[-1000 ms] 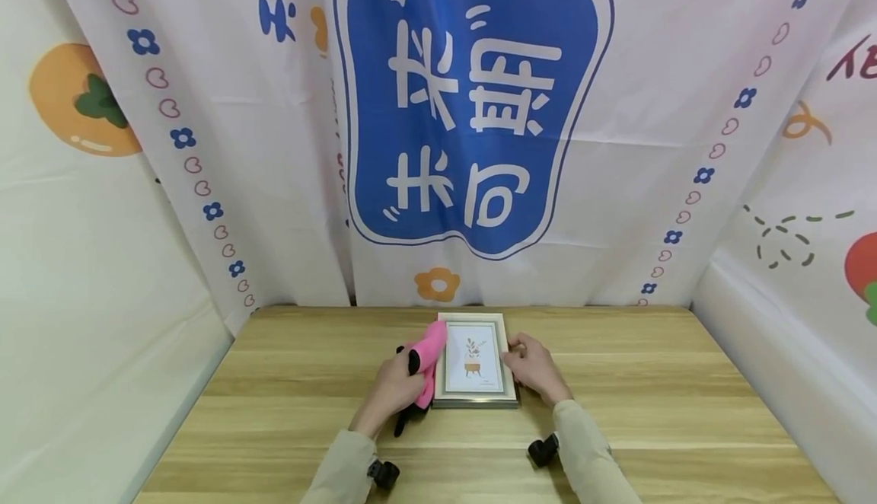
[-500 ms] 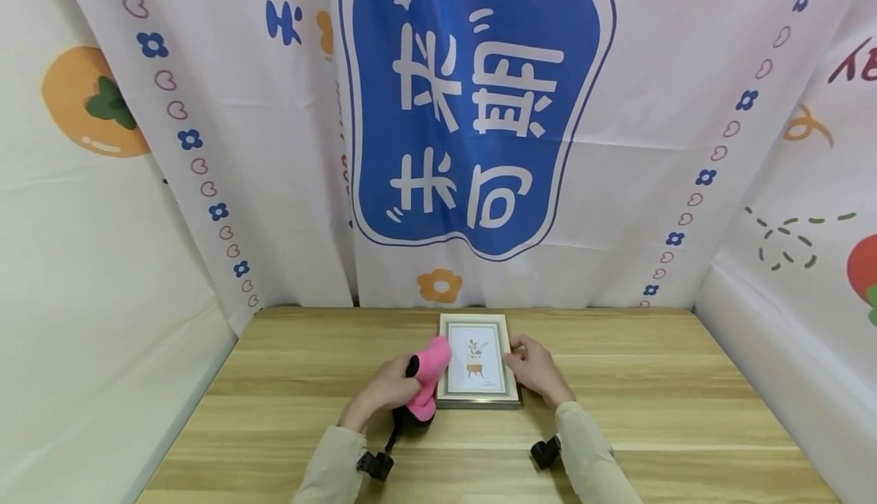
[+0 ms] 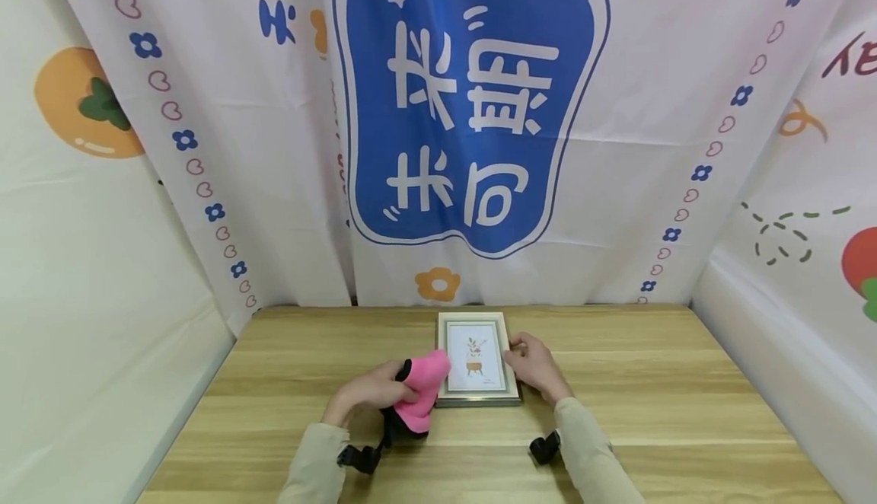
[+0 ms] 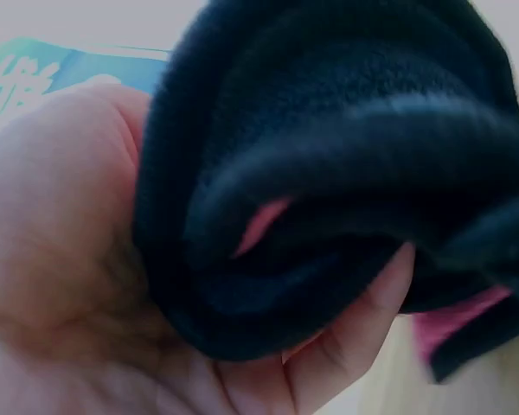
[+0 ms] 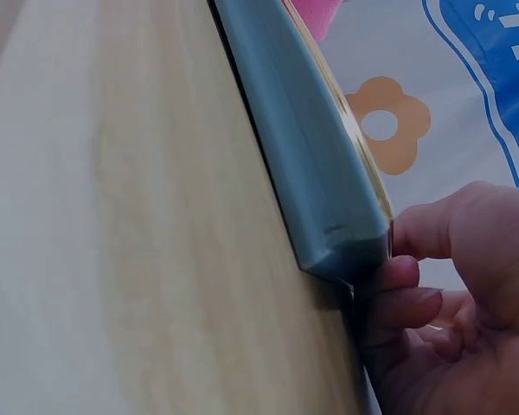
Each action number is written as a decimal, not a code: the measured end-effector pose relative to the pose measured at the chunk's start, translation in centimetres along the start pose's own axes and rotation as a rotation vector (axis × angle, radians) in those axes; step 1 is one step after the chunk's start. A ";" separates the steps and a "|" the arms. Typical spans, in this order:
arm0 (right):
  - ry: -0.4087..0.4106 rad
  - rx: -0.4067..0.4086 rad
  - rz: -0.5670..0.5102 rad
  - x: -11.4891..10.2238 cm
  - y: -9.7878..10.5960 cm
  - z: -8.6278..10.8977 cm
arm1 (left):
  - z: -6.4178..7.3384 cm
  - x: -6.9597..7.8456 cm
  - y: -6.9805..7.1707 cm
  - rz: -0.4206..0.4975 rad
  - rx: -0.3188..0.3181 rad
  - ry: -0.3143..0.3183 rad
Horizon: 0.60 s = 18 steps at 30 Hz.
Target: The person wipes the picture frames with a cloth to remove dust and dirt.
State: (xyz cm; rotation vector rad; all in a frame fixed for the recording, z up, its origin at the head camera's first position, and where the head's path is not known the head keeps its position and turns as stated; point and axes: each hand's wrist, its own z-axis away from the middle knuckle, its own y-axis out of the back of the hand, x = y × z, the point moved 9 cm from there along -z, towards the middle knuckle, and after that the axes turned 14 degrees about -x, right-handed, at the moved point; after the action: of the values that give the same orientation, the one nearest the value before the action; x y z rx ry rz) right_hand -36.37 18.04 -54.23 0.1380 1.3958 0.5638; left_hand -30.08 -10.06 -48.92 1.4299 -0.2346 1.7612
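A picture frame with a plant print lies flat on the wooden table, near its back edge. My right hand grips its right edge; in the right wrist view, the thumb and curled fingers meet at the corner of the frame's grey-blue side. Left of the frame, my left hand holds a pink cloth piece with black lining and trim, its upper tip at the frame's left border. The left wrist view shows the folded black lining within the hand, and a fingertip pressed against it.
The wood-grain table reaches to a printed curtain at the back. White cloth walls stand on both sides. A small black camera is strapped on each wrist.
My left hand has moved left and toward me along the frame's left border, carrying the pink cloth piece. The right hand and the frame stay about where they were.
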 end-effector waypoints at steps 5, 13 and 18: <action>0.006 -0.014 -0.025 -0.1 -0.1 -0.2 | 1.3 0.6 1.4 0.079 0.055 0.008; -0.010 -0.013 -0.014 0.1 -0.3 -0.2 | 1.2 4.1 6.3 -0.009 0.299 -0.113; -0.008 -0.025 -0.015 0.3 -0.5 -0.2 | 0.3 4.0 9.4 -0.254 0.621 -0.049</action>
State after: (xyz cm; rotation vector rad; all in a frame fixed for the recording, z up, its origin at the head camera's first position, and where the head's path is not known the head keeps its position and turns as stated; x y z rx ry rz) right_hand -36.36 17.68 -54.73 0.1102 1.3805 0.5675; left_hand -36.35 -14.28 -42.10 1.8354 0.4940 1.6554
